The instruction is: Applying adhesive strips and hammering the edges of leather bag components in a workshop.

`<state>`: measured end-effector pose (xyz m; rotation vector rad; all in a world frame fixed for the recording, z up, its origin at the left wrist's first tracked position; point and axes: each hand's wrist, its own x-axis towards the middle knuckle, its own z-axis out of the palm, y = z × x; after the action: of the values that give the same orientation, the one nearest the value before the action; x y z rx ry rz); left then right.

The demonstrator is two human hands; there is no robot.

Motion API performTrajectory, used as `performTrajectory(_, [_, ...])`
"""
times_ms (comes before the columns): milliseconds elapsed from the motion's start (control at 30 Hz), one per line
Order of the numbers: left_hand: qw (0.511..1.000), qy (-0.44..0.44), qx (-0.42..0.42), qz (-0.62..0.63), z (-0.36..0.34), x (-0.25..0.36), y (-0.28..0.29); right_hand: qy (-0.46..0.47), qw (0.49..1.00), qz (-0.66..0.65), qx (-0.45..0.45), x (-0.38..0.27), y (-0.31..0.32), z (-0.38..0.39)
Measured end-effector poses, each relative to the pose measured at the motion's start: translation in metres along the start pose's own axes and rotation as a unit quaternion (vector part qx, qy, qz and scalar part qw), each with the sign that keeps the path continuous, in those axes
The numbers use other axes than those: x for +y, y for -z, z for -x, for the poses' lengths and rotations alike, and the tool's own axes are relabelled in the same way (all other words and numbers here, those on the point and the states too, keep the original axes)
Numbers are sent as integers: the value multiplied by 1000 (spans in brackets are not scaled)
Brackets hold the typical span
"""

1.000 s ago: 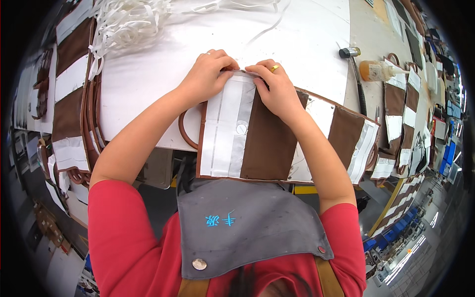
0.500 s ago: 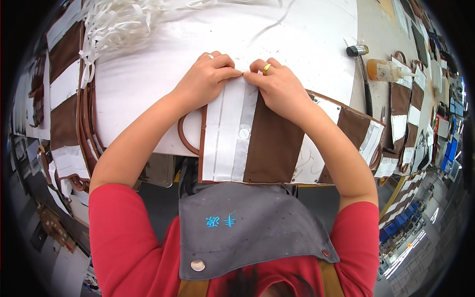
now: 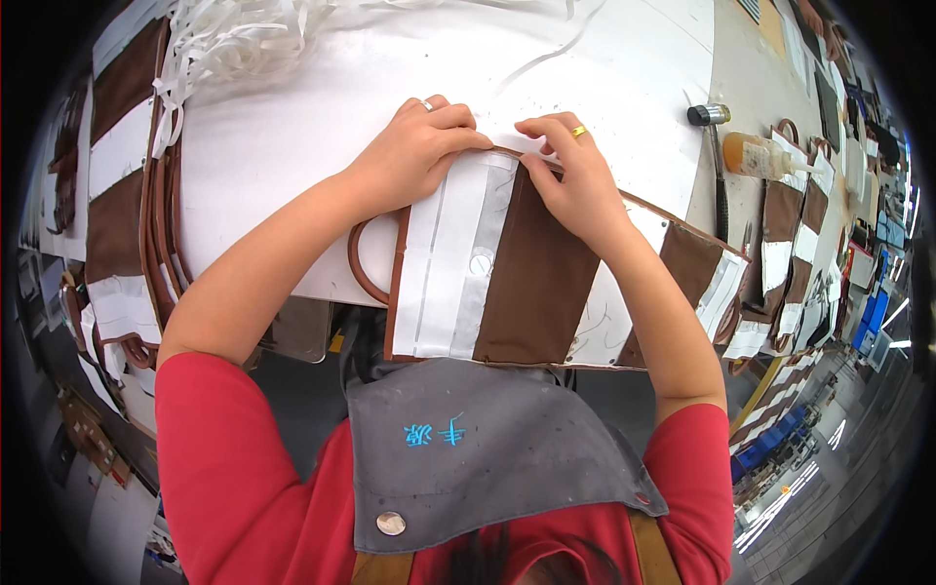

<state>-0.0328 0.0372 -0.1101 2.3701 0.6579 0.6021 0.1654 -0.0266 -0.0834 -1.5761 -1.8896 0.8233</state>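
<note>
A brown-and-white bag panel [image 3: 541,273] with curved brown handles [image 3: 366,278] lies across the table's front edge. A pale strip [image 3: 448,263] runs down its left part, with a round fastener [image 3: 480,262] on it. My left hand [image 3: 434,146] is closed at the panel's top edge, thumb and index finger on it. Just right of it, my right hand [image 3: 570,171] has thumb and index finger apart, the thumb touching the top edge by the brown section; its other fingertips are partly hidden.
Tangled white ribbons [image 3: 234,44] lie at the back left. Stacks of similar panels stand left [image 3: 115,224] and right [image 3: 780,214]. A hammer [image 3: 709,115] and a glue bottle [image 3: 759,154] lie at the right of the white worktop [image 3: 283,175].
My right hand has moved right along the top edge, away from my left hand, and its index finger has lifted. More of the brown top edge shows between the hands.
</note>
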Motion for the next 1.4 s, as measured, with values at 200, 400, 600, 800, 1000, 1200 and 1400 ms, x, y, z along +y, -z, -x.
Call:
performTrajectory(200, [990,-61,-40,-123,0,0,5,204,935,285,-43,7,0,9])
performTrajectory(400, [977,-55,-18,-205,10,15,5,149,948,280,-21,21,27,32])
performTrajectory(600, [979,-1,16,-204,41,36,0,38,999,13,18,-14,-4,4])
performTrajectory(800, [973,26,32,-229,45,39,-3,86,994,56,-39,-9,-14,-10])
performTrajectory(1000, [974,40,20,-223,49,40,-4,159,957,235,-65,-11,-22,-8])
performTrajectory(1200, [972,48,32,-226,48,41,-2,40,999,12,-24,-4,-20,-16])
performTrajectory(1400, [968,60,24,-244,49,43,-1,149,978,141,-21,-6,-27,-11])
